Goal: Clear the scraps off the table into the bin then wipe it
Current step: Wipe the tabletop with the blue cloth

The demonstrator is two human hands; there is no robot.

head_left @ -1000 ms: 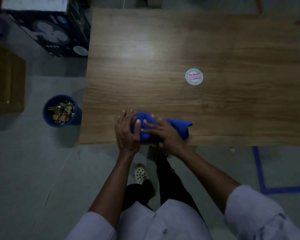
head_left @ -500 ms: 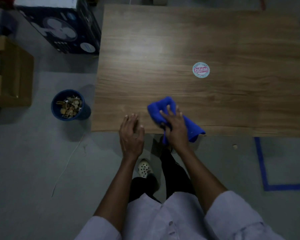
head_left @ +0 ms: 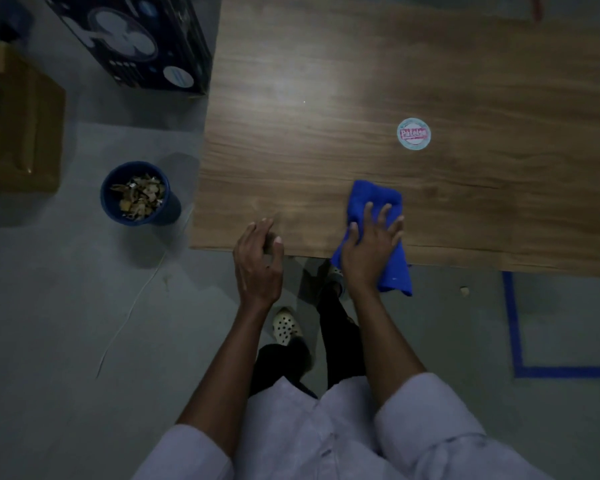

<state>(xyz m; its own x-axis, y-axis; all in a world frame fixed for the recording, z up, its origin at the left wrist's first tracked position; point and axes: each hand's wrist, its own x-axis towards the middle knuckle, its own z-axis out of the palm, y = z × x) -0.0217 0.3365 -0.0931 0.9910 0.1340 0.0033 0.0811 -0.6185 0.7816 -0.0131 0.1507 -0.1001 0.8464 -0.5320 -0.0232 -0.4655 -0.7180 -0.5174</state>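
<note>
Right hand (head_left: pixel 373 247): pressed flat on the blue cloth (head_left: pixel 374 195), fingers spread, at the table's (head_left: pixel 326 98) near edge.
Left hand (head_left: pixel 258 261): rested loosely on that edge, nothing held.
Scraps (head_left: pixel 137 197): seen in the bin (head_left: pixel 168 216), on the floor beside the table.
Wiping: even pressure and overlapping strokes are advised.

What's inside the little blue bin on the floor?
The blue bin holds a heap of brownish and pale scraps. They cover the bottom, so whatever lies beneath the heap cannot be seen.
</note>
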